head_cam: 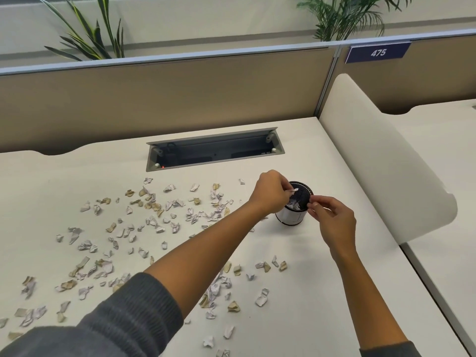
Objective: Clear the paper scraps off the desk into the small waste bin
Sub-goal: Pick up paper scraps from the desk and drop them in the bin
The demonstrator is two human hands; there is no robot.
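Note:
A small round waste bin point(291, 218), white-walled with a black mesh inside, stands on the white desk point(77, 181) at centre right. Several crumpled paper pieces lie inside it. My left hand point(270, 193) hovers over the bin's left rim, its fingers pinched on a white paper scrap point(294, 189) above the opening. My right hand point(332, 217) pinches the bin's right rim. Many white and tan paper scraps point(154, 210) lie scattered over the desk, to the left of the bin and in front of it.
An open cable tray point(213, 150) is sunk into the desk behind the bin. A curved white divider point(386, 161) borders the desk on the right. A tan partition point(180, 94) stands at the back, with plants behind it.

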